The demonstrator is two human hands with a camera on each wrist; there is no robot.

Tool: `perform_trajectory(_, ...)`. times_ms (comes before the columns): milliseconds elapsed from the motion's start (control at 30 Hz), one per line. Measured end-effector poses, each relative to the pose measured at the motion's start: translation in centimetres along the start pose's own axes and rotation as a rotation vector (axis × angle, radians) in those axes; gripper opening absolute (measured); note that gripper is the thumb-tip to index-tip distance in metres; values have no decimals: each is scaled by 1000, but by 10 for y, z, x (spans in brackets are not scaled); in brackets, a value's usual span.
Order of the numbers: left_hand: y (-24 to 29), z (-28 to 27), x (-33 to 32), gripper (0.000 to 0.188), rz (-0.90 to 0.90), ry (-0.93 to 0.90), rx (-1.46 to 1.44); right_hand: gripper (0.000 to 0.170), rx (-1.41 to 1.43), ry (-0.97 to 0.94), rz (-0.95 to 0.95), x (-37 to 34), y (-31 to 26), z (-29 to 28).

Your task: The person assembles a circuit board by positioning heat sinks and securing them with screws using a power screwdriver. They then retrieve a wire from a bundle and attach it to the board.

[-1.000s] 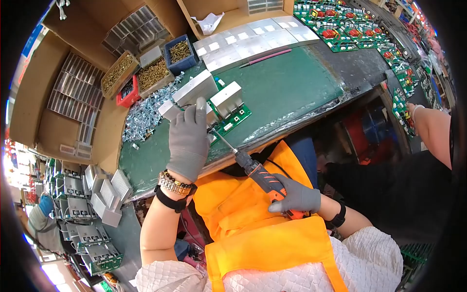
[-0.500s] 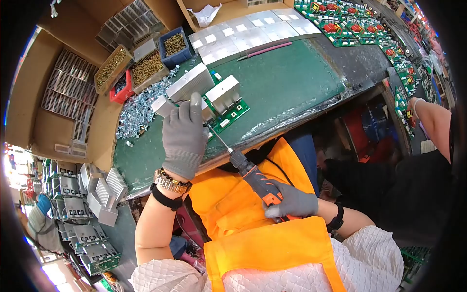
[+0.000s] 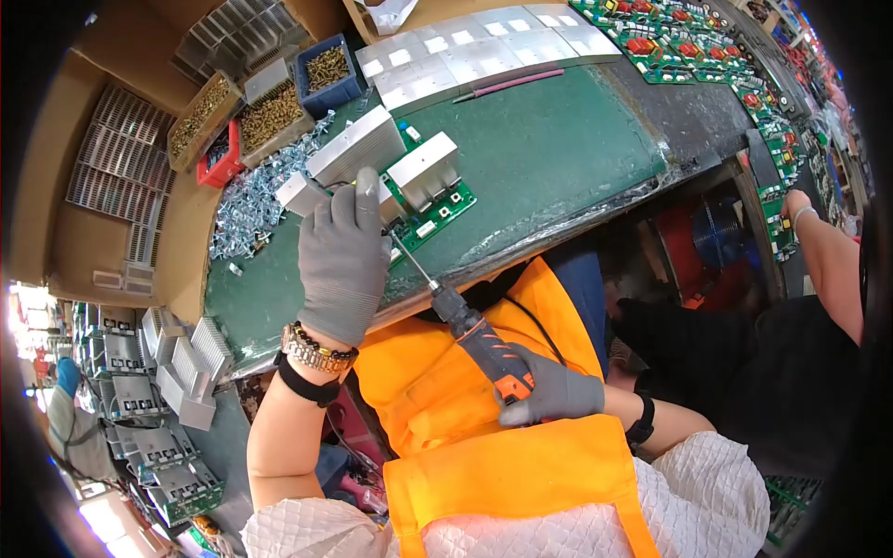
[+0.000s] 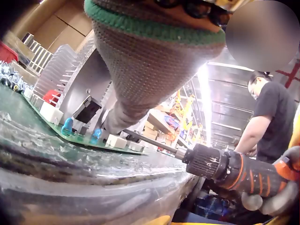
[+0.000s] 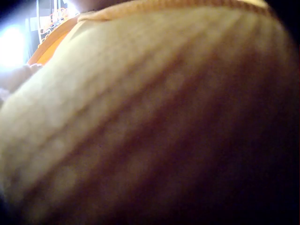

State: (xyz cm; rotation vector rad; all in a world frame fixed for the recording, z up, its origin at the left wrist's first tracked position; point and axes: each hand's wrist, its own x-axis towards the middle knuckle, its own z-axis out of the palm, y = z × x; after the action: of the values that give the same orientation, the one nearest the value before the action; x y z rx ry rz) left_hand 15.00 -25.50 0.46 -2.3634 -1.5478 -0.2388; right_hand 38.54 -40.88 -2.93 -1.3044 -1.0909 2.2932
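Driver [image 3: 484,344] in the right hand [image 3: 553,386], gloved fingers curled round the handle at its orange end. Slanted up and away from the apron [image 3: 512,470], with the slim bit [image 3: 414,259] reaching to the near edge of the board [image 3: 443,219], close by the left hand [image 3: 344,265]. Exact contact of the tip hidden.

Left hand gloved too, laid over the near left part of the board, index finger stretched along the heat sinks [image 3: 358,147], thumb side beside the bit. Fingertips partly covered; cannot tell a pinching grip from a simple press. In the left wrist view, glove coming down close beside the bit, next to white and blue parts on the board. In the right wrist view, only blurred, ribbed fabric up close.

Board flat on the green worktop [image 3: 539,139], near its front edge, heat sinks upright on top. To the left, a loose heap of silver screws [image 3: 246,214]; behind it, a red bin [image 3: 221,175], tan trays [image 3: 279,146] and a blue bin [image 3: 337,99], with brass screws in the trays and blue bin. Beyond the board, rows of metal plates [image 3: 465,65] with white patches, and a pink pen [image 3: 507,86] just in front. Farther right, more circuit boards [image 3: 684,56] and another person's arm [image 3: 828,256].
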Motion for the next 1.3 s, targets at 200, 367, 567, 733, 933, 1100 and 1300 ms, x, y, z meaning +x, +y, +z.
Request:
perform_trajectory(200, -1, 1, 1, 79, 7, 1, 12, 89, -108, 58, 7, 1, 2, 2)
perform_trajectory(367, -3, 3, 1, 77, 27, 32, -4, 95, -181, 122, -3, 6, 15, 4)
perform_trajectory(567, -7, 0, 0, 79, 43, 72, -70, 78, 32, -35, -8, 8, 41, -10)
perform_trajectory(733, -13, -3, 2, 63, 90, 53, -125, 63, 469, -69, 153, 7, 47, -20)
perform_trajectory(933, -12, 2, 4, 51, 76, 100, -114, 71, 498, -14, 171, 3, 61, -20)
perform_trajectory(1100, -10, 7, 2, 52, 71, 138, -83, 74, 332, 106, 231, -8, 45, -24)
perform_trajectory(1300, -38, -22, -1, 65, 59, 54, -453, 80, 68, 155, 285, -26, 15, -23)
